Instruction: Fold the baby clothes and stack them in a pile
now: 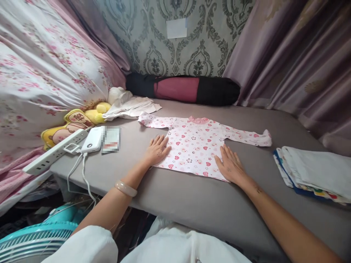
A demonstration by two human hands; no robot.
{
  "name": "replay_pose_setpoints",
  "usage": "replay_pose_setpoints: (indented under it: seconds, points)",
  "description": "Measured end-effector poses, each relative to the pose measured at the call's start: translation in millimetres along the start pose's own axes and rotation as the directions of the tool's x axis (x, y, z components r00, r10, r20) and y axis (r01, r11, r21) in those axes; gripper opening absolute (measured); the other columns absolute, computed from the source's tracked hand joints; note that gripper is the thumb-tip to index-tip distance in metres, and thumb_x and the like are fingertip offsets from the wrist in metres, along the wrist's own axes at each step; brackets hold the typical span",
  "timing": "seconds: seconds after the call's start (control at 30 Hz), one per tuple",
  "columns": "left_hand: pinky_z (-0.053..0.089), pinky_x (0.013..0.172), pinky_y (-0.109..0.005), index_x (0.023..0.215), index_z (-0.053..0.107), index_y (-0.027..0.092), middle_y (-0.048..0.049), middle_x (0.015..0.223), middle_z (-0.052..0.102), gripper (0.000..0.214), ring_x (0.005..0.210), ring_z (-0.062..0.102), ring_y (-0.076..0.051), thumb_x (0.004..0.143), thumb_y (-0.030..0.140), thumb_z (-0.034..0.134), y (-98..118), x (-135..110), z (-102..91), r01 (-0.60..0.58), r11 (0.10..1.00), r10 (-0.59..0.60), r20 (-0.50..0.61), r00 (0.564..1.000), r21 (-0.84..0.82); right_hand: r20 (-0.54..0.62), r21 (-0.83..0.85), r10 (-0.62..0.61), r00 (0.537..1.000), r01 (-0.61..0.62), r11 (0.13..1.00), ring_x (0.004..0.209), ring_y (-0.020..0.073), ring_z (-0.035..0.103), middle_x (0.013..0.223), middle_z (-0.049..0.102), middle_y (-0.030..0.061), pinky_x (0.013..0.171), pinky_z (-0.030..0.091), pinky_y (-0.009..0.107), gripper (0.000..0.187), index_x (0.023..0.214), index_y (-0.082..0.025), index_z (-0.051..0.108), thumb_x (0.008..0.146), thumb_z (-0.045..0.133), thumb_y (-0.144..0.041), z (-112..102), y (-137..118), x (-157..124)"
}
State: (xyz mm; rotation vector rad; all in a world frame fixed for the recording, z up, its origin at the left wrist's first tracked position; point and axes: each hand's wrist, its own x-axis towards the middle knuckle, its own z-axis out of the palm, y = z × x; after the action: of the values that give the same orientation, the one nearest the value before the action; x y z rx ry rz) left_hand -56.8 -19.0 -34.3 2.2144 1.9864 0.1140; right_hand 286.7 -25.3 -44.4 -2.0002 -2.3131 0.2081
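Observation:
A small long-sleeved shirt (192, 148), white with pink hearts and flowers, lies spread flat with its pink collar pointing away from me. Both sleeves stretch out to the sides, their cuff ends bunched up a little. My left hand (158, 150) rests flat on the shirt's left side edge near the hem, fingers apart. On the opposite side edge, also near the hem, lies my right hand (229, 164), palm down with fingers extended. Neither hand grips the cloth.
Folded clothes (315, 171) are stacked at the right. Crumpled white cloth (131, 106) lies behind the left sleeve. A power strip (55, 151), a white power bank (92, 139) with cables and yellow plush toys (78, 118) sit left. A long black-and-red bag (177, 89) lies along the wall; a turquoise fan (41, 233) stands lower left.

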Motion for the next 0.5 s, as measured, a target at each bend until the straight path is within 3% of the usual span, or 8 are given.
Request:
replay_pose_setpoints:
  seconds: [0.13, 0.27, 0.5]
  points:
    - [0.017, 0.119, -0.049, 0.153, 0.029, 0.023, -0.0081, 0.161, 0.024, 0.065, 0.150, 0.018, -0.028, 0.098, 0.056, 0.023, -6.7, 1.5, 2.3, -0.020, 1.000, 0.020, -0.009, 1.000, 0.000, -0.006, -0.012, -0.007, 1.000, 0.007, 1.000, 0.149, 0.0252, 0.016, 0.161, 0.021, 0.0122, 0.121, 0.015, 0.049, 0.071, 0.157, -0.014, 0.020, 0.096, 0.016, -0.051, 2.0, 10.7, -3.5]
    - [0.024, 0.117, -0.046, 0.147, 0.040, 0.024, -0.0078, 0.156, 0.037, 0.057, 0.146, 0.028, -0.028, 0.099, 0.051, 0.025, -8.2, 3.4, -1.9, -0.062, 0.998, 0.063, -0.065, 0.996, 0.008, 0.018, -0.007, -0.040, 0.999, 0.041, 0.999, 0.149, 0.0246, 0.017, 0.161, 0.022, 0.0099, 0.121, 0.017, 0.049, 0.069, 0.156, -0.017, 0.024, 0.096, 0.016, -0.050, -2.8, 22.3, -7.5]
    - [0.041, 0.102, -0.040, 0.124, 0.058, 0.023, -0.0102, 0.128, 0.057, 0.039, 0.114, 0.052, -0.025, 0.099, 0.036, 0.030, -16.9, 16.5, -12.5, -0.154, 0.988, 0.156, -0.161, 0.974, 0.030, 0.061, -0.004, -0.092, 0.994, 0.092, 0.996, 0.149, 0.0232, 0.018, 0.161, 0.022, 0.0054, 0.121, 0.017, 0.047, 0.068, 0.155, -0.022, 0.029, 0.095, 0.020, -0.055, -13.5, 33.7, -11.7]
